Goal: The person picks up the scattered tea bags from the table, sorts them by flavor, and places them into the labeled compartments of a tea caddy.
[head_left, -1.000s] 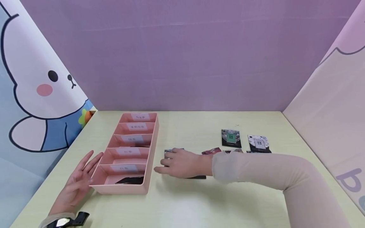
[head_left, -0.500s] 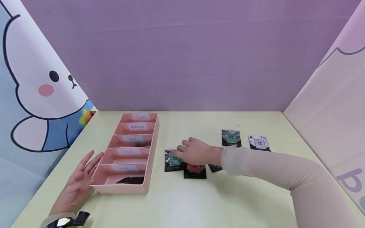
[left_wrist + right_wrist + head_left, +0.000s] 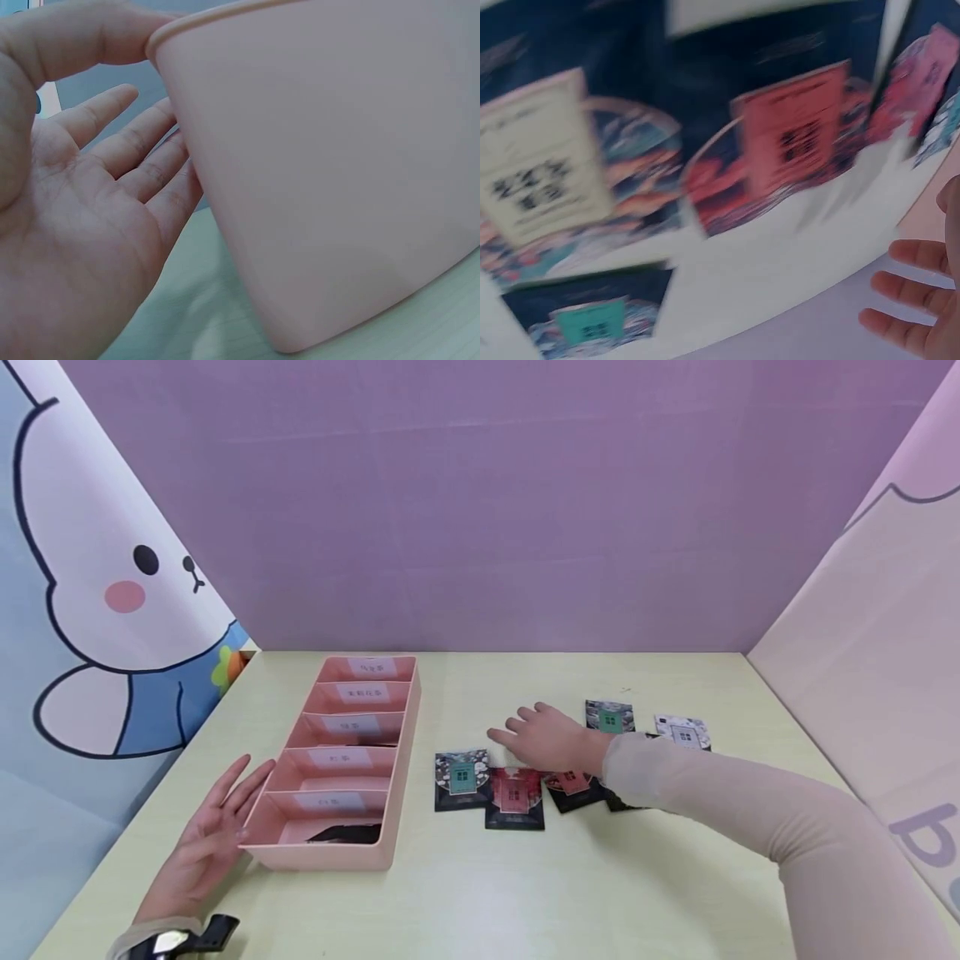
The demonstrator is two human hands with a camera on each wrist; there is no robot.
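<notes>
Left hand (image 3: 206,843): fingers loosely spread against the pink box (image 3: 322,858), thumb on its rim, lower left of the frame.
Right hand (image 3: 551,739): fingers spread, holding nothing, above the worktop (image 3: 480,893) right of centre.
Packets (image 3: 514,799): a row right of the box, more behind it, some partly hidden by the sleeve (image 3: 720,785).
Black packet (image 3: 348,834): in the nearest compartment.
Reach: probably choosing among packets; picking one calls for lowering the fingers and pinching an edge.
Worktop: bare at lower centre; the box's right wall needs clearing.
</notes>
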